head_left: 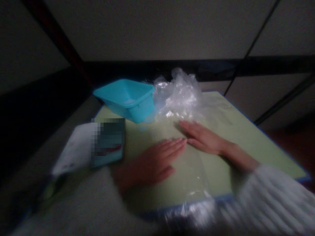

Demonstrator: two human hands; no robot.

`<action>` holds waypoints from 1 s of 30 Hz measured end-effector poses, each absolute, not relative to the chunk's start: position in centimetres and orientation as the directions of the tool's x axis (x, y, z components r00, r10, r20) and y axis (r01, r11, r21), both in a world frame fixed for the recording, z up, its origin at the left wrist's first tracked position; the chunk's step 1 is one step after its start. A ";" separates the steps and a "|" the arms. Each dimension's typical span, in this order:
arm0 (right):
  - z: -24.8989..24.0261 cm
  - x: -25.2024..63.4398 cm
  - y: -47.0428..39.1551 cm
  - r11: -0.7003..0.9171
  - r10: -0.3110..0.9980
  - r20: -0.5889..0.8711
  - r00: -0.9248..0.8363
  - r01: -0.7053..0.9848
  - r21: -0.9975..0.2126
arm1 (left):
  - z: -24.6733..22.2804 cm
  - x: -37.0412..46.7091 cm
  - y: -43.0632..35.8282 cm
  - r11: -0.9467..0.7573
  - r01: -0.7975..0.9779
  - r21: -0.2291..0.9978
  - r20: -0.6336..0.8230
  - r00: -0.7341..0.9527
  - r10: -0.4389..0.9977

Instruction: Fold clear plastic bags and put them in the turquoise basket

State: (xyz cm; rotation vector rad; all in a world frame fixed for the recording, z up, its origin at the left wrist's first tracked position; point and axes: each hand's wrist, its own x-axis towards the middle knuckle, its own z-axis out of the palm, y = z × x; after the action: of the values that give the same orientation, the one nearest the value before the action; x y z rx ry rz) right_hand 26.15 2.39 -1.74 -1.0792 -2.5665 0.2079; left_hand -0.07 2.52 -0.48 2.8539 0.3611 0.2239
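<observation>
A clear plastic sheet or bag (194, 170) lies over the table, its lower end hanging past the front edge. My left hand (155, 160) rests flat on it, fingers stretched toward the right and thumb apart. Just above and to the right, my right hand (204, 136) also lies flat with fingers extended leftward, its edge close to the left fingertips. Neither hand grips anything. Beyond them a crumpled heap of clear plastic (183, 93) sits at the back of the table. The picture is dim and partly blurred.
A turquoise plastic basin (140, 106) stands at the back left, with something pale inside. At the left edge lie a dark blurred-out flat item (109, 144) and a white object (76, 147). The yellow-green tabletop (256, 150) has a blue edge; pale panels rise behind.
</observation>
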 end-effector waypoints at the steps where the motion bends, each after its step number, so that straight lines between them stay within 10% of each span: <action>1: -1.7 26.1 2.4 0.700 0.714 0.255 -0.652 0.663 -0.264 | -0.4 0.1 2.2 -0.938 0.201 0.284 0.102 0.966 0.238; 13: -1.0 25.7 2.2 0.735 0.678 0.320 -0.662 0.604 -0.308 | -0.1 -0.7 1.8 -0.828 0.232 0.510 0.233 0.889 0.393; 19: 1.3 25.0 -0.9 0.812 0.572 0.349 -0.743 0.449 -0.373 | -0.9 -0.7 2.7 -0.126 0.170 0.977 0.010 0.555 0.832; 23: 3.0 24.6 -5.2 0.837 0.488 0.229 -0.842 0.378 -0.396 | -0.1 -0.5 3.2 0.120 -0.070 0.990 -0.070 0.499 0.864; 30: 1.2 24.6 -9.9 0.846 0.510 0.093 -0.855 0.480 -0.233 | 0.3 -1.2 3.0 0.147 0.027 0.989 -0.138 0.540 0.831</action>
State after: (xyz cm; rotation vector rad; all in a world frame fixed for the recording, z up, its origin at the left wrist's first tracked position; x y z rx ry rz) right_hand 24.56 -9.88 1.16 -0.7747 -2.8713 0.3031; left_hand -1.22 3.03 0.34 1.3078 0.8390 0.6887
